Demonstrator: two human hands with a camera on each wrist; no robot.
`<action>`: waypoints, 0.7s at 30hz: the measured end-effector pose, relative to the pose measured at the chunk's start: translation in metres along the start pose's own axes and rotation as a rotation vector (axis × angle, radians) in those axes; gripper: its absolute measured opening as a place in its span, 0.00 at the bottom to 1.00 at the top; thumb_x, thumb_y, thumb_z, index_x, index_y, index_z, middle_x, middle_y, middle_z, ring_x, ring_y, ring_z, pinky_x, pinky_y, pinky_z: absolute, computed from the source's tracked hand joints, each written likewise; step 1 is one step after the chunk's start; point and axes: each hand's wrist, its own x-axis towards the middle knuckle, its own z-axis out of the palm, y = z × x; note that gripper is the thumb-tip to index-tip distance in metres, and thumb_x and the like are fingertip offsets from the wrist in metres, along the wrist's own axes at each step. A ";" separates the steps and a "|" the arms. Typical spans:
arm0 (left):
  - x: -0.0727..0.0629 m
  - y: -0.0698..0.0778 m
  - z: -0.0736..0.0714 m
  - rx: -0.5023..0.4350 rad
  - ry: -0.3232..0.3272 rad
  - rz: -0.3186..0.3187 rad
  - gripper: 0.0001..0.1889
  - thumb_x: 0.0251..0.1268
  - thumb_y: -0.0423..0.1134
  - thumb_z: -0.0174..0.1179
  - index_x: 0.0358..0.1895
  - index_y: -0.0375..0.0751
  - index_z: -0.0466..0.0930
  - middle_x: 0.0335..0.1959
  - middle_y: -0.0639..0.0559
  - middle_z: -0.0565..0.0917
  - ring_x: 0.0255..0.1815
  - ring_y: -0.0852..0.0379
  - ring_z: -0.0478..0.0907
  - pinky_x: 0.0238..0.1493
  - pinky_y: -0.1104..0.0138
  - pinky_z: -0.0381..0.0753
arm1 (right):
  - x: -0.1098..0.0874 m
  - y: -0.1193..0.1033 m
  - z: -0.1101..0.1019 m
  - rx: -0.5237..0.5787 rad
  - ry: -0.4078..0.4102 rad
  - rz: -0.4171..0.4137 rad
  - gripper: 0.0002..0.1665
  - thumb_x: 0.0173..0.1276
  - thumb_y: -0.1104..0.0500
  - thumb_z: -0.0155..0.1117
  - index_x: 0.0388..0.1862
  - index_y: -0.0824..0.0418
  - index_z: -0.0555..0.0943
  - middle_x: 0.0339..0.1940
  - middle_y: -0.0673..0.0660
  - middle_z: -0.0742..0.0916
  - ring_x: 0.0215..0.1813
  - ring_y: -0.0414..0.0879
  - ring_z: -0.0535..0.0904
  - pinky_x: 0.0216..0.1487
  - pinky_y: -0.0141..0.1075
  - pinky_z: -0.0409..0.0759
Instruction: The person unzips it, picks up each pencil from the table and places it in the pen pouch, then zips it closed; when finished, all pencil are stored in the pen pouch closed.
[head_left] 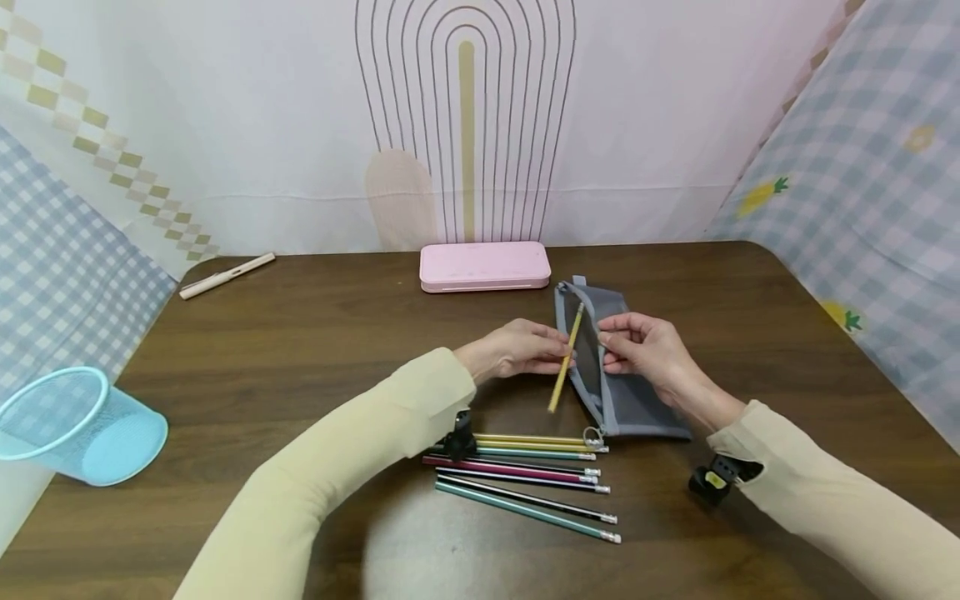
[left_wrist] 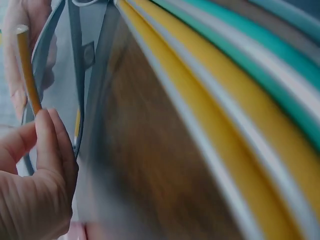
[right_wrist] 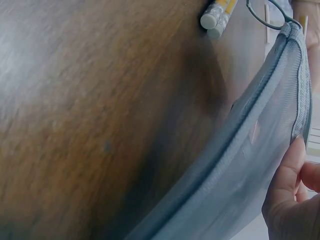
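My left hand (head_left: 525, 348) pinches a yellow pencil (head_left: 560, 379) between thumb and fingers. The pencil slants over the unzipped mouth of a grey pencil pouch (head_left: 648, 404), its eraser end at the top inside the opening. With thumb and fingertips my right hand (head_left: 651, 350) pinches the right zipper edge of the pouch, holding the mouth apart. In the left wrist view, part of the yellow pencil (left_wrist: 30, 75) rises above the left fingertips. The right wrist view has the pouch's zipper edge (right_wrist: 300, 100) between the right thumb and fingers.
Several loose pencils (head_left: 525, 504), yellow, green, black and magenta, lie in front of the pouch. A pink case (head_left: 484, 267) stands at the back. A white pen (head_left: 227, 277) lies at the back left, and a blue mesh cup (head_left: 127, 437) lies on its side at the left.
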 end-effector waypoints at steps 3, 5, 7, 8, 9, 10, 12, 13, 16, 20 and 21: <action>0.008 -0.001 0.009 -0.037 0.035 -0.002 0.19 0.66 0.25 0.53 0.60 0.29 0.70 0.58 0.34 0.75 0.37 0.57 0.80 0.38 0.73 0.82 | 0.001 -0.002 0.002 -0.004 -0.012 0.007 0.21 0.70 0.66 0.54 0.57 0.77 0.67 0.27 0.48 0.81 0.25 0.35 0.80 0.31 0.28 0.83; 0.012 -0.001 0.015 -0.044 0.056 0.011 0.20 0.66 0.25 0.53 0.61 0.29 0.69 0.58 0.35 0.76 0.39 0.56 0.80 0.46 0.70 0.81 | 0.001 -0.003 0.003 -0.003 -0.014 0.008 0.20 0.70 0.65 0.54 0.57 0.77 0.67 0.27 0.48 0.81 0.25 0.35 0.80 0.31 0.28 0.83; 0.014 -0.003 0.021 -0.050 0.077 0.033 0.21 0.65 0.25 0.54 0.61 0.29 0.69 0.57 0.34 0.76 0.43 0.54 0.80 0.53 0.66 0.79 | 0.002 -0.003 0.004 0.000 -0.014 0.011 0.20 0.70 0.66 0.54 0.56 0.77 0.68 0.27 0.48 0.81 0.25 0.35 0.80 0.31 0.28 0.83; 0.016 -0.004 0.023 -0.055 0.086 0.046 0.21 0.64 0.24 0.54 0.61 0.28 0.69 0.57 0.34 0.76 0.45 0.53 0.80 0.55 0.64 0.77 | 0.002 -0.003 0.004 0.001 -0.014 0.012 0.20 0.70 0.66 0.54 0.56 0.76 0.68 0.27 0.48 0.81 0.25 0.35 0.80 0.31 0.28 0.83; 0.017 -0.005 0.025 -0.059 0.095 0.060 0.21 0.64 0.24 0.54 0.61 0.27 0.69 0.56 0.33 0.76 0.48 0.51 0.80 0.55 0.63 0.77 | 0.002 -0.003 0.004 0.003 -0.015 0.012 0.19 0.70 0.66 0.54 0.56 0.76 0.68 0.27 0.48 0.81 0.25 0.35 0.80 0.31 0.28 0.83; 0.017 -0.006 0.028 -0.061 0.105 0.072 0.21 0.64 0.24 0.54 0.60 0.26 0.69 0.55 0.32 0.77 0.50 0.49 0.79 0.55 0.62 0.77 | 0.002 -0.002 0.004 0.005 -0.016 0.013 0.19 0.70 0.66 0.54 0.56 0.76 0.68 0.27 0.48 0.81 0.25 0.35 0.80 0.31 0.28 0.83; 0.018 -0.008 0.032 -0.071 0.119 0.092 0.20 0.64 0.23 0.54 0.60 0.24 0.68 0.55 0.30 0.76 0.53 0.45 0.78 0.55 0.61 0.77 | 0.001 -0.002 0.004 0.012 -0.019 0.015 0.19 0.70 0.66 0.54 0.56 0.76 0.68 0.27 0.48 0.81 0.25 0.35 0.80 0.31 0.28 0.83; 0.019 -0.009 0.034 -0.076 0.120 0.101 0.20 0.64 0.22 0.53 0.60 0.23 0.68 0.54 0.30 0.76 0.54 0.44 0.77 0.55 0.61 0.77 | 0.001 -0.001 0.003 0.017 -0.020 0.015 0.19 0.70 0.66 0.54 0.56 0.76 0.68 0.27 0.49 0.82 0.25 0.35 0.80 0.31 0.28 0.83; 0.019 -0.010 0.038 -0.078 0.107 0.118 0.20 0.64 0.21 0.51 0.60 0.22 0.66 0.55 0.28 0.75 0.56 0.41 0.75 0.56 0.59 0.76 | 0.001 -0.001 0.003 0.027 -0.023 0.011 0.19 0.70 0.66 0.54 0.56 0.76 0.68 0.28 0.49 0.82 0.25 0.36 0.80 0.31 0.28 0.83; 0.014 -0.009 0.038 -0.055 0.067 0.125 0.23 0.65 0.20 0.50 0.63 0.23 0.64 0.58 0.30 0.74 0.59 0.42 0.73 0.58 0.58 0.75 | 0.000 -0.001 0.002 0.036 -0.021 0.011 0.19 0.70 0.66 0.55 0.55 0.76 0.68 0.27 0.49 0.82 0.26 0.36 0.80 0.31 0.28 0.82; 0.012 -0.009 0.037 -0.042 0.058 0.127 0.23 0.65 0.20 0.50 0.63 0.24 0.64 0.58 0.31 0.74 0.59 0.43 0.73 0.58 0.59 0.75 | -0.001 -0.001 0.002 0.036 -0.020 0.011 0.19 0.70 0.66 0.55 0.55 0.75 0.68 0.27 0.49 0.82 0.26 0.36 0.80 0.31 0.28 0.82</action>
